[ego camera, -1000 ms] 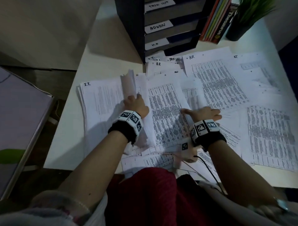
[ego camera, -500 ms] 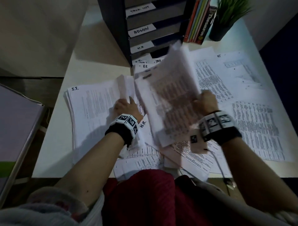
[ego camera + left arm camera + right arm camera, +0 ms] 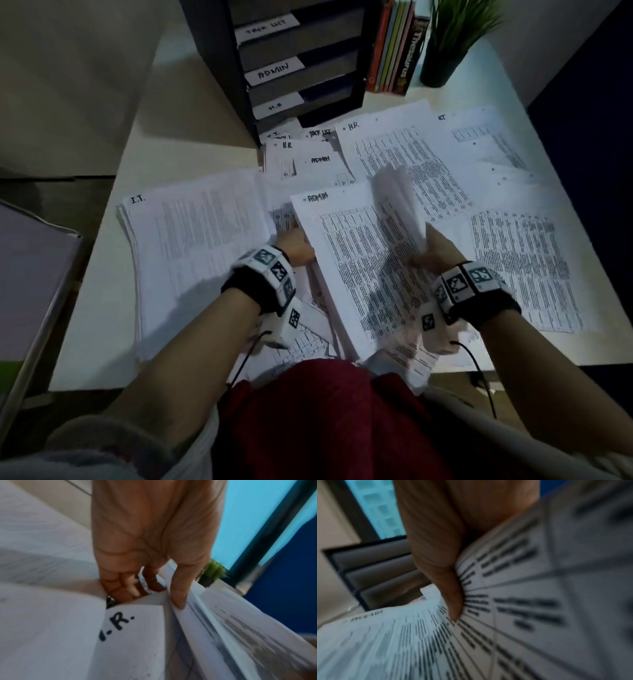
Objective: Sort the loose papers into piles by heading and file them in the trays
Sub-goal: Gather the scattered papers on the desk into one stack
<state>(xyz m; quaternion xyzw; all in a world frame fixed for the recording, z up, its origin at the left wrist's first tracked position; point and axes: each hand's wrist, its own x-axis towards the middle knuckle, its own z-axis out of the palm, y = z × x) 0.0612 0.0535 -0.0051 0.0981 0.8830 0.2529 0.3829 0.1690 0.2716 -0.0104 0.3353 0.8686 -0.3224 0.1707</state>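
Observation:
A thick stack headed ADMIN (image 3: pixel 356 267) lies slanted in the middle of the white table (image 3: pixel 191 161). My left hand (image 3: pixel 300 247) grips its left edge, thumb (image 3: pixel 178 599) on top and fingers beneath. My right hand (image 3: pixel 429 251) pinches a curled-up bundle of its top pages (image 3: pixel 397 202) at the right edge, thumb (image 3: pixel 453 601) pressed on the print. An I.T. pile (image 3: pixel 195 246) lies to the left. An H.R. sheet (image 3: pixel 133 635) shows under my left wrist. The black trays (image 3: pixel 301 61), labelled TASK LIST, ADMIN and H.R., stand at the back.
Loose sheets headed H.R. (image 3: pixel 394 154), ADMIN and TASK LIST overlap behind and to the right (image 3: pixel 520 267). Books (image 3: pixel 394 44) and a potted plant (image 3: pixel 448 41) stand right of the trays. Papers overhang the table's near edge above my lap.
My right hand raised a stack off the table, swung it up, and now it lies down with the ADMIN heading showing. My left hand moved from the I.T. pile's edge to this stack's left edge.

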